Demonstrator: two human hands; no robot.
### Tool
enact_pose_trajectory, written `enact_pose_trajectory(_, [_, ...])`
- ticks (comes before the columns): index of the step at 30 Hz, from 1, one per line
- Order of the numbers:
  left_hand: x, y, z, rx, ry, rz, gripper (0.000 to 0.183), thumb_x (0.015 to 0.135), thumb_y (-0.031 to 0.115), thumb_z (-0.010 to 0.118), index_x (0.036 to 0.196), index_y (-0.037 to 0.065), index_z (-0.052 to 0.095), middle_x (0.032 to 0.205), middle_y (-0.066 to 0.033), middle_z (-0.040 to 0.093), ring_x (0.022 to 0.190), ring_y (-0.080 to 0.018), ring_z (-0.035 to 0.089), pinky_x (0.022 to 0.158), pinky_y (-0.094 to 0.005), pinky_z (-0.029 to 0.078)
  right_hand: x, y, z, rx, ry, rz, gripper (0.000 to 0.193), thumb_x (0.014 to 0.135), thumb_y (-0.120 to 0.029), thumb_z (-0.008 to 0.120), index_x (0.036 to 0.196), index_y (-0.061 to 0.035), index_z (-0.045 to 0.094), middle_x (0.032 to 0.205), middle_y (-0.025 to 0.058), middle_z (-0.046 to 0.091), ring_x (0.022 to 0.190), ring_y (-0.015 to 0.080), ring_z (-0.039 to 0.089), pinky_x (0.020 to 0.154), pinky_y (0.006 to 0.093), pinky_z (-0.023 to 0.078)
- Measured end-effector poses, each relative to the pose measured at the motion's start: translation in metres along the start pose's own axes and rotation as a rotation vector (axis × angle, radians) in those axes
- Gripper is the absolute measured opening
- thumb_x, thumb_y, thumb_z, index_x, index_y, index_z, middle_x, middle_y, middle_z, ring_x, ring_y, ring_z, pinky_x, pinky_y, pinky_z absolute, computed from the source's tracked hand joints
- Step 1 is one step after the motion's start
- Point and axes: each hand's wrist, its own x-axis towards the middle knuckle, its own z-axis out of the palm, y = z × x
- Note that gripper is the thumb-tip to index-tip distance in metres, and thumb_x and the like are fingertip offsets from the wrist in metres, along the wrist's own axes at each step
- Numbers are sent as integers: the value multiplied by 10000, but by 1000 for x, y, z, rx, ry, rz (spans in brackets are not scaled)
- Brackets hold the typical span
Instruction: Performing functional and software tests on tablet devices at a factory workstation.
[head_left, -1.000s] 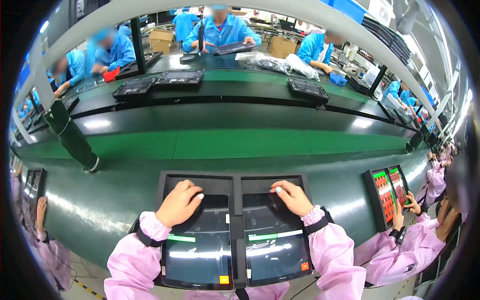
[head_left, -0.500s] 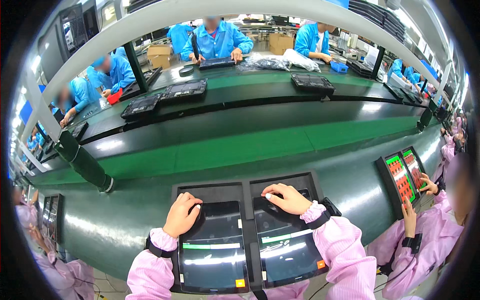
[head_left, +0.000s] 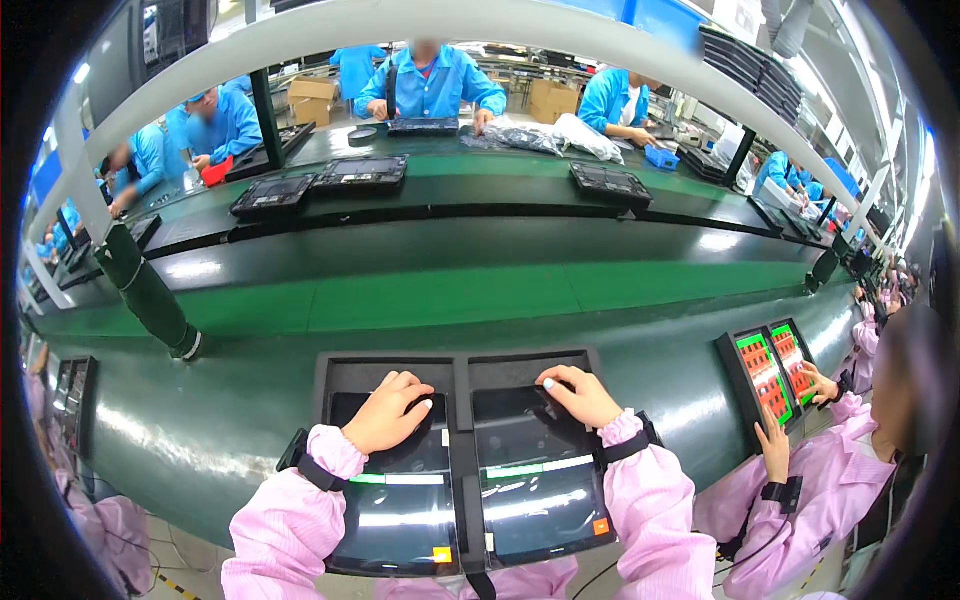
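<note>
Two dark tablets lie side by side in a black two-bay tray, each screen lit with a pale green band and bearing an orange sticker at its lower right corner. Over the upper part of the left tablet [head_left: 400,510] is my left hand [head_left: 388,412], loosely bent, with a gap between thumb and fingers. My right hand [head_left: 582,398] rests at the top edge of the right tablet [head_left: 535,500], fingers bent and thumb apart, holding nothing. The fingertips' exact contact with the screens is hard to make out. Black bands circle both pink-sleeved wrists.
The tray [head_left: 462,400] stands on a dark green bench [head_left: 240,410]. At right, a co-worker's hands touch another tray [head_left: 745,390] with red-and-green screens. A wrapped post [head_left: 150,290] rises at left. Opened devices [head_left: 362,173] sit on the far line, where people in blue work.
My left hand has moved right, across the top of the left tablet. My right hand stays near the right tablet's top edge. The view has shifted slightly.
</note>
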Motion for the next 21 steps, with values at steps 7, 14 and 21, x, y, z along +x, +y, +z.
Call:
enact_pose_trajectory(7, [-59, 31, -31, 207, 34, 279, 308, 778, 162, 586, 1075, 84, 597, 1178, -157, 513, 1124, -335, 467, 931, -431, 381, -54, -39, -10, 26, 175, -86, 264, 849, -141, 522, 1075, -11, 562, 1034, 140, 589, 1018, 269, 543, 883, 331, 409])
enact_pose_trajectory(14, [-105, 66, -31, 356, -70, 93, 326, 717, 187, 604, 1033, 109, 630, 1267, -163, 446, 1186, -348, 397, 965, -484, 315, -120, -72, -14, 61, 139, 51, 280, 813, -62, 521, 1086, -11, 557, 1044, 151, 575, 1040, 294, 520, 918, 344, 383])
enact_pose_trajectory(21, [-136, 72, -36, 150, 90, -9, 408, 716, 165, 553, 1108, 57, 568, 1297, -213, 390, 1191, -421, 350, 994, -489, 272, -138, -62, 2, -181, 342, 17, 205, 770, -29, 523, 956, -47, 607, 975, 143, 577, 986, 308, 520, 922, 411, 355])
